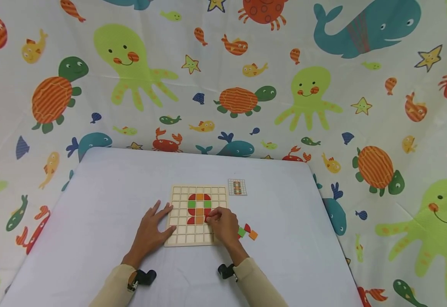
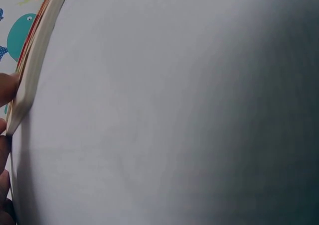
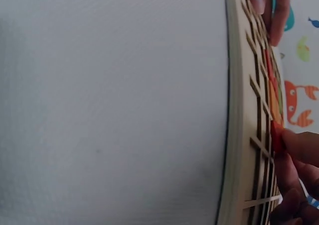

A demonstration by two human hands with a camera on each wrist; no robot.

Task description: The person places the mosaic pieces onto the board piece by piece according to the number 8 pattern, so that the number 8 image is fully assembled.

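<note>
A wooden grid board (image 1: 177, 238) lies on the table, with red, green and orange tiles set in its middle squares. My left hand (image 1: 149, 229) rests at the board's left edge, fingers spread and thumb over the rim. At the pattern's lower right, my right hand (image 1: 225, 226) pinches a red tile (image 3: 276, 137) between thumb and finger. That tile touches the grid beside an orange tile (image 1: 199, 220); the fingers partly cover it. In the left wrist view only fingertips (image 2: 6, 89) show at the board's side.
A small pattern card (image 1: 237, 187) lies by the board's upper right corner. Right of my right hand are loose tiles: green (image 1: 241, 232), red (image 1: 248, 228) and orange (image 1: 253, 235). A white cloth covers the table (image 1: 104, 204); a sea-animal curtain hangs behind.
</note>
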